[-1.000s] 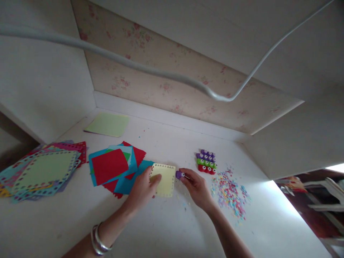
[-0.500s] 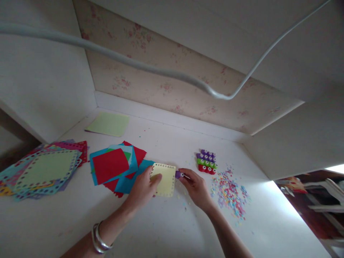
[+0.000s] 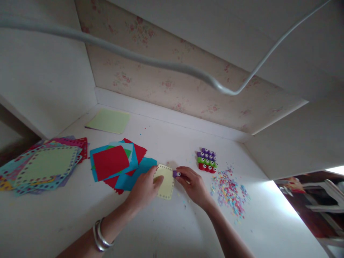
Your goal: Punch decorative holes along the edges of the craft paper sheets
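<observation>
My left hand (image 3: 145,184) grips a pale yellow sheet of paper (image 3: 167,182) by its left side, thumb on top. Small punched holes run along the sheet's edges. At its right edge sits a small purple craft punch (image 3: 175,174) with an eye-like white and black spot. The fingers of my right hand (image 3: 192,184) are closed around this punch. Whether the punch's jaws are pressed together cannot be made out. Rows of similar purple, green and red punches (image 3: 207,160) stand beyond my right hand.
Colourful paper bits (image 3: 231,193) lie scattered at the right. Red, blue and green sheets (image 3: 111,163) overlap left of my hands. Farther left is a pile of hole-edged sheets (image 3: 48,166), with a pale green stack (image 3: 109,121) behind. A white cable (image 3: 172,67) hangs across the view above.
The yellow sheet has turned slightly and its right edge has shifted a little left. My right hand and the purple punch have moved slightly left with it.
</observation>
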Tool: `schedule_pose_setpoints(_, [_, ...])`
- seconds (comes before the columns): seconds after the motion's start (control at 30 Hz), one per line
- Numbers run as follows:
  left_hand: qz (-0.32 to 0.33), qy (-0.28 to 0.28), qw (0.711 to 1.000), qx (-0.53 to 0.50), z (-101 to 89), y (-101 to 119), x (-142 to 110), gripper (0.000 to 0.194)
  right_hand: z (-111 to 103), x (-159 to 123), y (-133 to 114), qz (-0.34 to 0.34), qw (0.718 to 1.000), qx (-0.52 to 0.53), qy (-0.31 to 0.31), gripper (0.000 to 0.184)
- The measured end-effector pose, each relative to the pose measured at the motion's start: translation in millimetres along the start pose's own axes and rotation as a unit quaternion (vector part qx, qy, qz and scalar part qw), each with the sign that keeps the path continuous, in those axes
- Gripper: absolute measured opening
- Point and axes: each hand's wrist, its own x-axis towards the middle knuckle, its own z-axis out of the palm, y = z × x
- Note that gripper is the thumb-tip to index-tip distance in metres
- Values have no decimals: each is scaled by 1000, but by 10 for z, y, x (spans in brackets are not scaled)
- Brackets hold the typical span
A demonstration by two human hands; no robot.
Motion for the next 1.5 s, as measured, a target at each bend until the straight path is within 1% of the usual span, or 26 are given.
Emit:
schedule_pose_setpoints(0.1, [5, 1, 999, 43, 19, -18, 0, 37, -17, 22, -34, -15, 999, -18, -34, 20])
schedule_pose_setpoints(0.17, [8, 3, 998, 59, 30, -33, -3, 40, -41, 51, -61, -13, 999, -42, -25, 21])
schedule_pose_setpoints(0.23, [13, 1, 998, 68, 38, -44, -6, 40, -72, 98, -80, 6, 998, -62, -2, 24])
schedule_pose_setpoints(0.3, [18, 2, 997, 69, 42, -47, -8, 39, -104, 160, -88, 44, 997, -57, -6, 23])
schedule_pose_setpoints(0.4, [18, 3, 997, 70, 36, -37, -9, 39, -143, 263, -75, 95, 993, -28, -66, 20])
schedule_pose_setpoints(0.5, [11, -1, 997, 75, 23, -19, -14, 38, -169, 346, -31, 125, 985, -21, -116, 17])
schedule_pose_setpoints(0.57, [9, -5, 997, 76, 19, -13, -18, 38, -174, 381, 8, 151, 978, -4, -141, 18])
schedule_pose_setpoints(0.63, [6, -6, 997, 77, 21, -13, -20, 39, -165, 402, 40, 177, 972, 30, -151, 21])
schedule_pose_setpoints(0.7, [7, -6, 997, 78, 26, -17, -18, 39, -143, 414, 54, 191, 970, 51, -144, 20])
schedule_pose_setpoints(0.87, [9, -6, 997, 83, 18, -14, -4, 39, -83, 441, 61, 185, 974, 1, -135, 12])
schedule_pose_setpoints(1.0, [8, 1, 997, 76, -1, -3, -3, 39, -106, 408, 84, 183, 976, 4, -115, 17])
schedule_pose_setpoints(1.17, [19, 8, 997, 72, -17, -4, -19, 37, -261, 179, 106, 169, 982, -19, -79, 23])
schedule_pose_setpoints(1.27, [19, 16, 998, 64, -17, -12, -20, 35, -390, -6, 122, 158, 984, -54, -58, 22])
schedule_pose_setpoints(1.33, [18, 20, 998, 56, -12, -23, -16, 34, -447, -115, 111, 145, 985, -87, -30, 24])
schedule_pose_setpoints(1.43, [16, 25, 999, 46, -1, -44, -5, 38, -449, -228, 53, 123, 983, -136, 16, 27])
schedule_pose_setpoints(1.5, [13, 29, 999, 39, 5, -52, 1, 42, -409, -263, 4, 114, 981, -156, 32, 25])
